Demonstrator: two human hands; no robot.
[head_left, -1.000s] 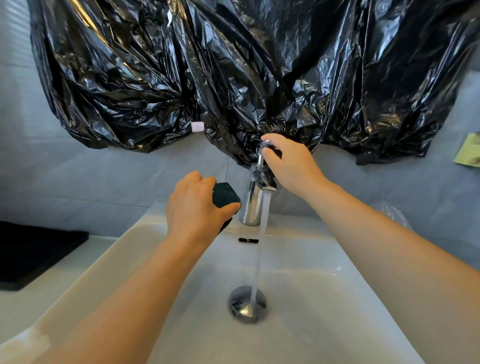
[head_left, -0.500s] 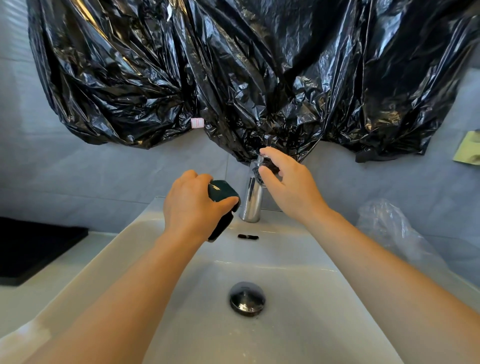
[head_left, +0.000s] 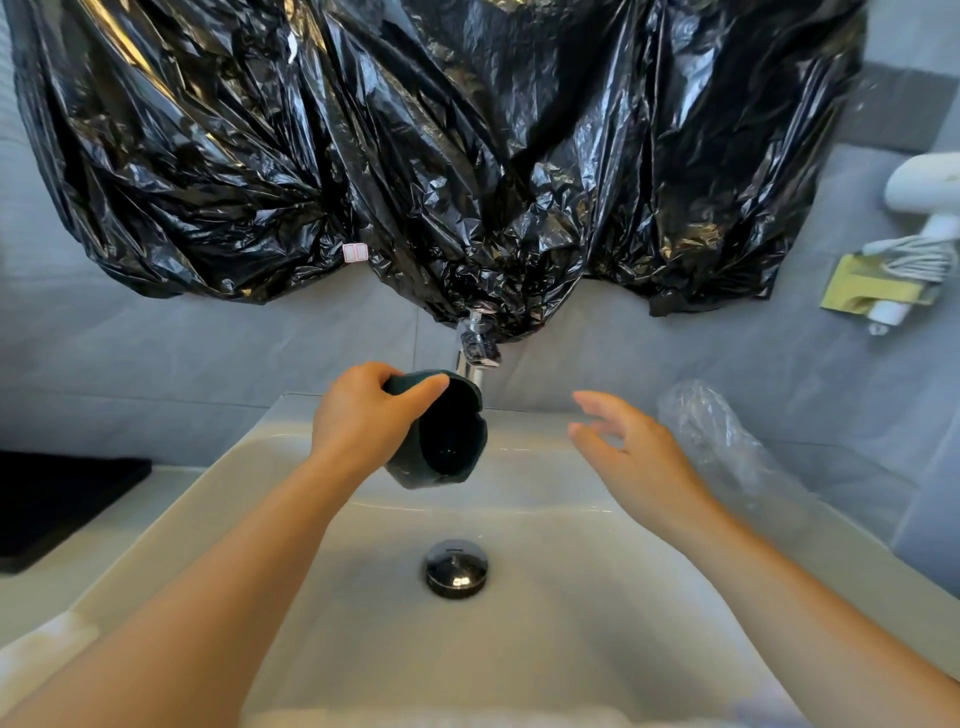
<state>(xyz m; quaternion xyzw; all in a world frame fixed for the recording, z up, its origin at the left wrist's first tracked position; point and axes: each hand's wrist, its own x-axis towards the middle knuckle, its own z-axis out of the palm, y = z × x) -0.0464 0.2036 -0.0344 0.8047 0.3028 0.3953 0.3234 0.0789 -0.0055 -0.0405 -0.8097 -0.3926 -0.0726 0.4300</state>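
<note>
My left hand (head_left: 363, 421) grips a dark green cup (head_left: 441, 434) above the white sink basin (head_left: 545, 639). The cup is tipped on its side, its dark mouth facing me and down. Just behind it stands the chrome tap (head_left: 475, 348), with no water running from it. My right hand (head_left: 623, 447) hovers over the right side of the basin, away from the tap, fingers loosely spread and holding nothing. The chrome drain plug (head_left: 456, 569) sits in the middle of the basin.
Crumpled black plastic sheeting (head_left: 415, 156) hangs over the wall above the tap. A clear plastic bag (head_left: 722, 441) lies on the counter at right. A black mat (head_left: 57, 499) lies at left. White appliances with cords (head_left: 919, 228) hang on the right wall.
The water has stopped. My right hand let go of the tap handle and moved right. My left hand tipped the cup so its mouth faces me.
</note>
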